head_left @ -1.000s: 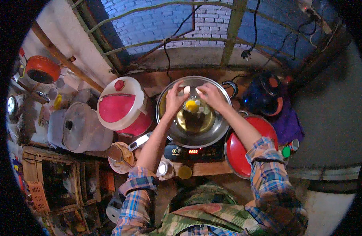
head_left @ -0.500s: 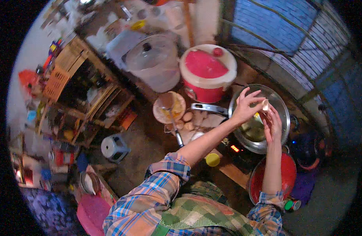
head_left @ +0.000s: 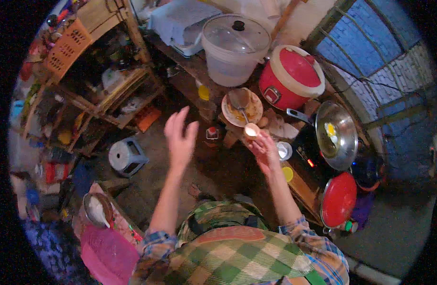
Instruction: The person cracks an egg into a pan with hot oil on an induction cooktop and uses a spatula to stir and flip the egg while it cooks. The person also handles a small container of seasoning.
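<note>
Head view: red lit display (head_left: 310,163) right of my right hand (head_left: 264,151), too blurred to read; any marks on the red-and-white cooker (head_left: 294,78) beyond that hand, too small to make out. Right fingers hold an eggshell (head_left: 251,131), tan outside, pale inside, open end up. Left hand (head_left: 181,140) wide, fingers spread, blurred, well apart. Egg (head_left: 330,129), yellow yolk, pale white, in pan (head_left: 347,145) right of my right hand.

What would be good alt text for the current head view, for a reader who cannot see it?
A person's right hand holds a broken eggshell near a plate with a spatula, while the left hand is open above the floor. To the right, a cracked egg lies in a metal frying pan on an induction cooker.
</note>
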`<act>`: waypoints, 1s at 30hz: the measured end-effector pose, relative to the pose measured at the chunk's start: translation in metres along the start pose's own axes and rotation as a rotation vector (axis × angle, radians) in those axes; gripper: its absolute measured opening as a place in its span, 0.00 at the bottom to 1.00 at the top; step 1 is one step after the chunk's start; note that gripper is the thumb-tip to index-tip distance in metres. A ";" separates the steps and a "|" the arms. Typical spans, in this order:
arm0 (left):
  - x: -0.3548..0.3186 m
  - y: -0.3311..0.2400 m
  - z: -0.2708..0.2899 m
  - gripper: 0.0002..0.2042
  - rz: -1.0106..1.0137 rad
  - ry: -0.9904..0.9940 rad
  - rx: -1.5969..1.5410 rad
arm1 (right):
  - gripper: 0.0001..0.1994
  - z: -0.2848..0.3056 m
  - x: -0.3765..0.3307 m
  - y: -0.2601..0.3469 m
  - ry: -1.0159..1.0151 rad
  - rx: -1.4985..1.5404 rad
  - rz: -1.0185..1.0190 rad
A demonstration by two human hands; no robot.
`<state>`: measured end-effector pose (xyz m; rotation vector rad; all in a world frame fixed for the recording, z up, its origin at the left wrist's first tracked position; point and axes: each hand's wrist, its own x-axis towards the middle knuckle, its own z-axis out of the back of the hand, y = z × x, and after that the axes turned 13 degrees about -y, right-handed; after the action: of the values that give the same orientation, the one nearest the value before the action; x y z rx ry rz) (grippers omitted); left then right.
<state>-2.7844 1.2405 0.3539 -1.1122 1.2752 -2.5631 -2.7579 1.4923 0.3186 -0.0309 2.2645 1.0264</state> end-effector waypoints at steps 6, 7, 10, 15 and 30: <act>-0.059 0.137 0.133 0.23 0.694 0.146 -0.131 | 0.13 0.047 0.094 0.015 -0.214 -0.655 0.550; -0.073 0.148 0.152 0.23 0.735 0.127 -0.105 | 0.14 0.044 0.100 0.024 -0.275 -0.841 0.553; -0.099 0.168 0.183 0.22 0.835 0.071 -0.161 | 0.08 0.075 0.141 0.034 -0.451 -1.509 0.848; -0.118 0.159 0.190 0.22 0.961 0.036 -0.162 | 0.08 0.109 0.188 0.030 -0.292 -1.697 0.983; -0.152 0.084 -0.053 0.16 0.508 0.815 -0.358 | 0.07 0.101 -0.046 -0.062 -0.380 -1.040 1.035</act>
<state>-2.7265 1.2755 0.1852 0.3261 1.8926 -2.4618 -2.6494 1.5069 0.2540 0.8744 1.1001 2.3668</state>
